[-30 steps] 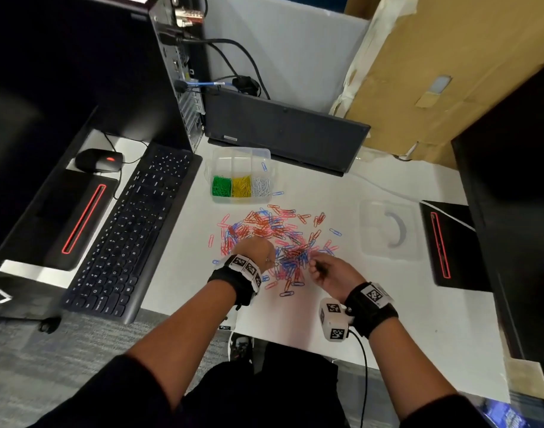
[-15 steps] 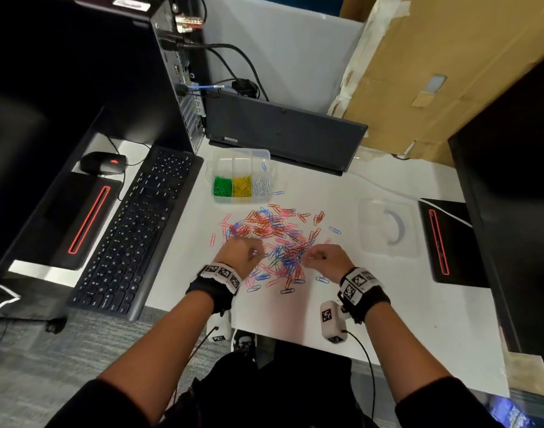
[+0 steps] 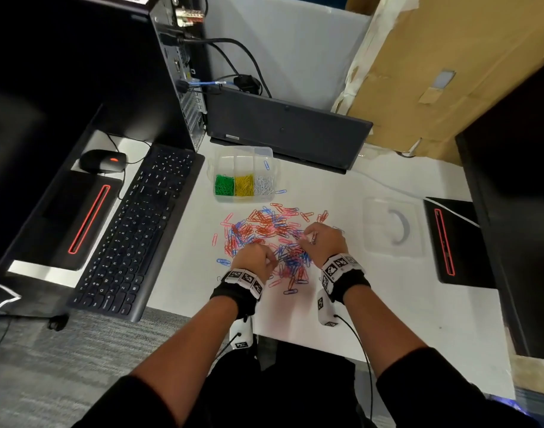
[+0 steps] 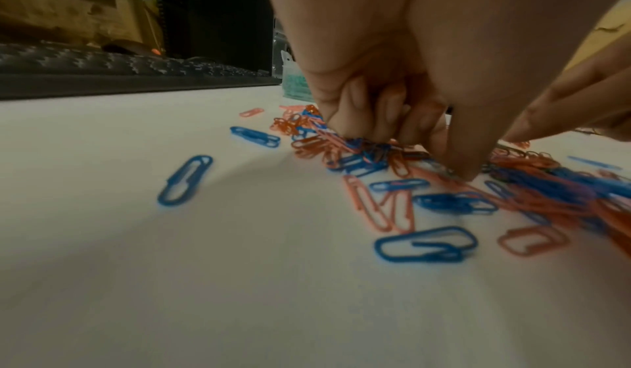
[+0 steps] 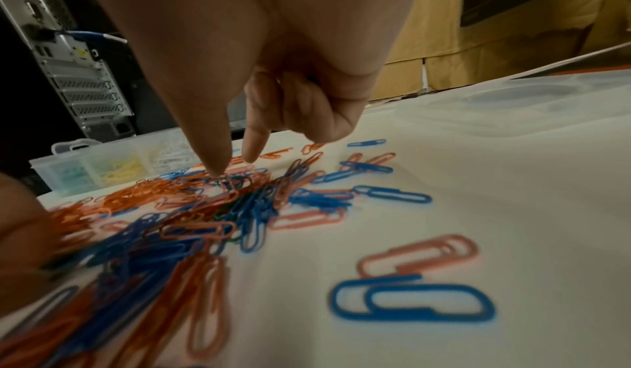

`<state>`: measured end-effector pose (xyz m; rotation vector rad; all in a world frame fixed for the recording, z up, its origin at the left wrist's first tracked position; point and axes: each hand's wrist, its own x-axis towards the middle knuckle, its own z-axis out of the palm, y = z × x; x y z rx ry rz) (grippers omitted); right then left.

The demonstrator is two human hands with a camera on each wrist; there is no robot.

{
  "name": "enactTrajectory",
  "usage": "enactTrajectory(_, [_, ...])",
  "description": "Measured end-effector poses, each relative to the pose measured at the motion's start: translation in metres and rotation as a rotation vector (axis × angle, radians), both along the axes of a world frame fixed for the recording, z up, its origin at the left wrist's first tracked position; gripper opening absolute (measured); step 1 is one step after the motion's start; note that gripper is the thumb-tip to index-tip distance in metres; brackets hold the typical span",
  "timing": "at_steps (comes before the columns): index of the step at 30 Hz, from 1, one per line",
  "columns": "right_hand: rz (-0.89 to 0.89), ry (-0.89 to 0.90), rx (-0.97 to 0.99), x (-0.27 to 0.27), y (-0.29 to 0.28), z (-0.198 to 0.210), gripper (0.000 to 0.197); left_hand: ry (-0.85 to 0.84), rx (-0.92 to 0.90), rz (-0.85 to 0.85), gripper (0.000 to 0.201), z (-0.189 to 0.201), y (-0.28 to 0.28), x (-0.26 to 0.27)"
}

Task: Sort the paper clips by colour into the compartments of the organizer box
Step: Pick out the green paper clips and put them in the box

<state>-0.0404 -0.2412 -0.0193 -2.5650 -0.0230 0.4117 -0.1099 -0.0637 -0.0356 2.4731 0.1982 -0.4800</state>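
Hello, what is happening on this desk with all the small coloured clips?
A person is sorting paper clips by colour. Both hands, the left hand and the right hand, are down in the mixed pile of red, pink and blue clips, fingertips picking among them. The organizer box behind the pile already holds green, yellow and white clips in its near row, and one blue clip in a far compartment.

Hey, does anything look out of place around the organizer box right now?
Yes. One blue clip lies alone on the desk beside the box, away from the main pile. Another blue clip sits in the box's back right compartment, behind the white clips.
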Motion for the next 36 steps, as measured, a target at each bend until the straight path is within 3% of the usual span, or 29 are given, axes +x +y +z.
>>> enactTrajectory(8, [0.070,0.065,0.062,0.013,0.008,-0.005,0.015,-0.043,-0.203,0.180,0.017,0.008,0.019,-0.006])
enactTrajectory(12, [0.039,0.159,0.196,0.017,-0.006,-0.002,0.016,-0.054,-0.194,0.156,0.034,0.014,0.027,0.000])
enactTrajectory(14, [0.046,0.237,0.225,0.018,-0.014,-0.002,0.016,-0.100,-0.236,0.139,0.030,0.014,0.026,0.000])
enactTrajectory(16, [-0.015,0.322,0.280,0.018,-0.023,-0.004,0.016,-0.124,-0.315,0.170,0.023,0.012,0.022,-0.001])
enactTrajectory(19, [-0.126,0.407,0.406,0.017,-0.033,-0.007,0.018,-0.059,-0.378,0.204,0.029,0.008,0.015,-0.001])
enactTrajectory(22, [-0.244,0.477,0.582,0.016,-0.039,-0.006,0.015,-0.045,-0.318,0.209,0.038,0.010,0.005,0.001])
enactTrajectory(25, [-0.275,0.494,0.618,0.019,-0.045,-0.007,0.014,-0.088,-0.273,0.181,0.033,0.018,-0.007,0.006])
enactTrajectory(29, [-0.312,0.490,0.653,0.019,-0.049,-0.008,0.008,-0.112,-0.181,-0.048,0.026,0.018,-0.026,0.018])
enactTrajectory(33, [-0.234,0.492,0.636,0.019,-0.055,-0.007,0.021,-0.140,0.005,-0.145,0.035,0.009,-0.047,0.026])
enactTrajectory(36, [-0.150,0.494,0.598,0.021,-0.057,-0.006,0.024,-0.165,0.010,-0.107,0.022,0.003,-0.052,0.028])
